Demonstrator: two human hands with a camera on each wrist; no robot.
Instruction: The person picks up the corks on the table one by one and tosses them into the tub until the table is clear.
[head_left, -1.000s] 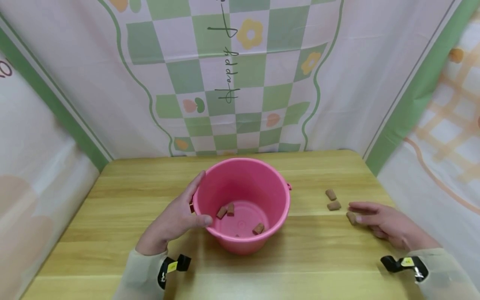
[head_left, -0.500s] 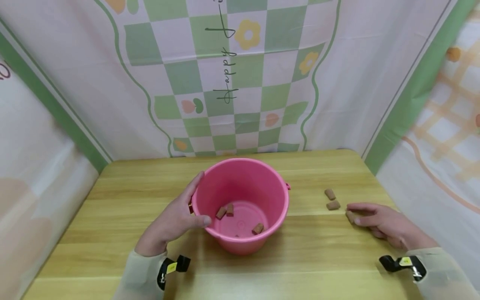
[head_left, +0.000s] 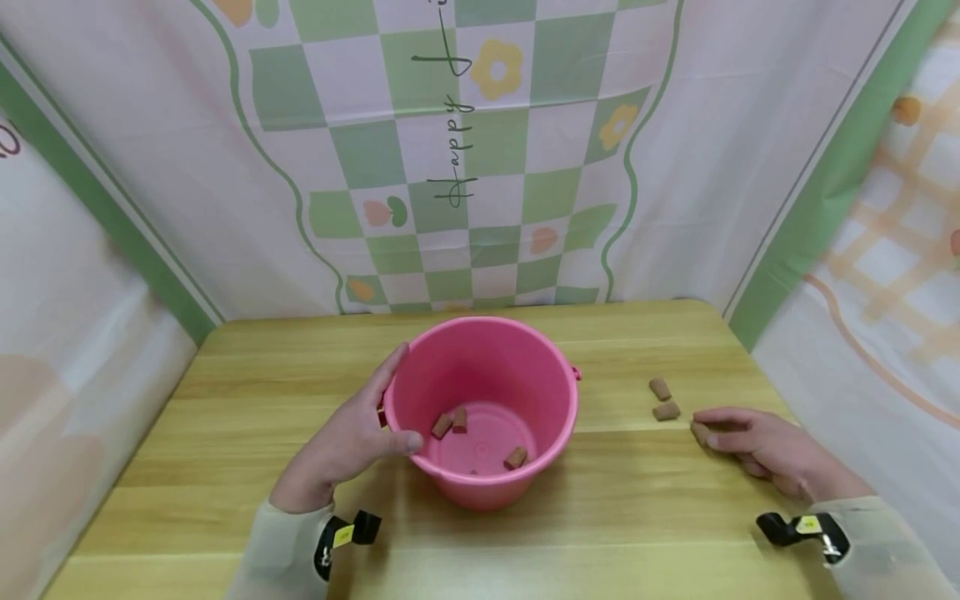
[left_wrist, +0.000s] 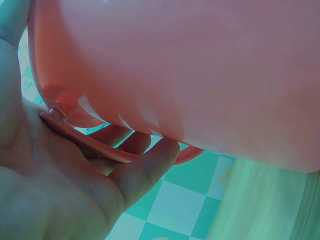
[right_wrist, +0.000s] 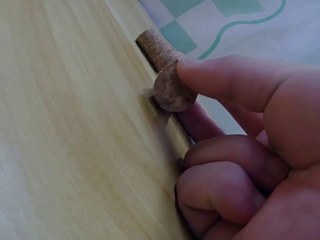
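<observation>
A pink plastic bucket (head_left: 483,492) stands mid-table, its inside facing the head camera. My left hand (head_left: 352,437) holds its left rim, thumb over the edge and fingers along the outer wall. The bucket's handle (left_wrist: 90,142) hangs down across those fingers in the left wrist view. At the right, my right hand (head_left: 776,450) pinches a brown cork (right_wrist: 175,90) between thumb and index finger, low over the wood. The other fingers of that hand are curled against the table. Two more corks, a nearer cork (head_left: 666,411) and a farther cork (head_left: 660,388), lie to its left.
Inside the bucket, several corks lie on its floor, such as one cork (head_left: 516,457) near the front. The wooden table (head_left: 600,533) meets a checked cloth (head_left: 495,200) at the back, with more cloth at both sides.
The right thumb and index finger have drawn together around the cork, which has shifted slightly. The left hand and the bucket keep their place.
</observation>
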